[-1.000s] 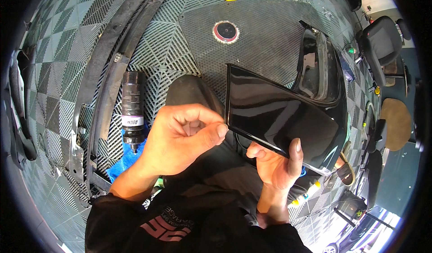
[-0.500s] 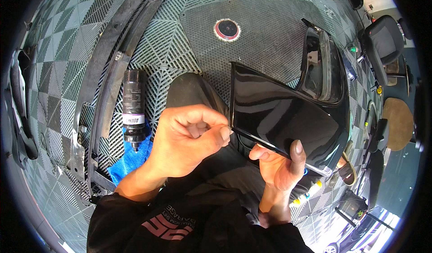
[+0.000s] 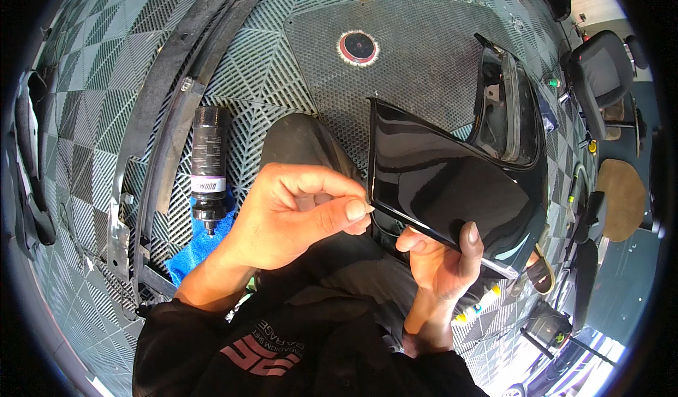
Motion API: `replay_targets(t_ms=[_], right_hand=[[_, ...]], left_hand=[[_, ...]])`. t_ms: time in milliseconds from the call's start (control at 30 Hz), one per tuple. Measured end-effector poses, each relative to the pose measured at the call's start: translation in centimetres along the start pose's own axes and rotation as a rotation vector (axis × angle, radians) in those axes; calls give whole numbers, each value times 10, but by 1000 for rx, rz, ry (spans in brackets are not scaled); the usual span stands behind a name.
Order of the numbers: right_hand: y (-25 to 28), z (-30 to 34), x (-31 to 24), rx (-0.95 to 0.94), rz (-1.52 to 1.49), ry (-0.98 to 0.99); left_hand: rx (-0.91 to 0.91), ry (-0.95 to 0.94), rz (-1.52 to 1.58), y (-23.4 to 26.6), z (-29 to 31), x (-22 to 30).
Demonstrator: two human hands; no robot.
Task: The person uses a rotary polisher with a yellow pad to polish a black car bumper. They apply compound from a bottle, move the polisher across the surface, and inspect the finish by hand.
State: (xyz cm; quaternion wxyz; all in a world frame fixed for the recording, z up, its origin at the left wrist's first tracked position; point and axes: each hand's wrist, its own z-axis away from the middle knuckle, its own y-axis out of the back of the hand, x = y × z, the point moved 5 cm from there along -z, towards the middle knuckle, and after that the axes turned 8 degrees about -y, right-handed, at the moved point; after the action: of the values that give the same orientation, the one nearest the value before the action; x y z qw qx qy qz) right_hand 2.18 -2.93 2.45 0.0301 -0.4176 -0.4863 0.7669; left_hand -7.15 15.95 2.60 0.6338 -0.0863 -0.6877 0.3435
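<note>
On a ribbed grey floor point(image 3: 92, 167), the left hand point(image 3: 296, 217) pinches thumb to forefinger at the panel's near-left corner, what lies between them being too small to tell. The right hand point(image 3: 445, 263) holds the near edge of that black panel point(image 3: 452, 178), in front of the person. Beyond lies a mat point(image 3: 417, 65) bearing a round pad point(image 3: 358, 47).

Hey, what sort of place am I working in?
Most likely a car repair or detailing workshop: there's a glossy black panel that looks like car bodywork, a round bristled brush on a mat, and grated floor tiles.
</note>
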Motion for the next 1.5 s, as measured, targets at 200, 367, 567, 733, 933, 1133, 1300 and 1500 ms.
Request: replay_targets(t_ms=[200,367,567,733,933,1133,1300,1500], right_hand=[[10,3,2,-42,207,-13],[6,6,2,25,205,-7],[6,7,1,-34,45,10],[-1,7,2,-31,-103,17],[2,8,-3,-25,-44,2],[-6,6,0,-9,-140,8],[-7,8,1,-28,-171,5],[-3,12,-2,-27,-133,0]], left_hand=[[-48,28,-25,5,-3,1],[-73,-3,-51,5,-3,-3],[-66,2,-102,1,-4,-2],[-86,-26,-64,1,-4,-7],[-112,20,59,-3,-4,-2],[-88,101,-37,1,-7,2],[-123,99,-88,1,-10,3],[-130,95,-32,-3,-10,-2]])
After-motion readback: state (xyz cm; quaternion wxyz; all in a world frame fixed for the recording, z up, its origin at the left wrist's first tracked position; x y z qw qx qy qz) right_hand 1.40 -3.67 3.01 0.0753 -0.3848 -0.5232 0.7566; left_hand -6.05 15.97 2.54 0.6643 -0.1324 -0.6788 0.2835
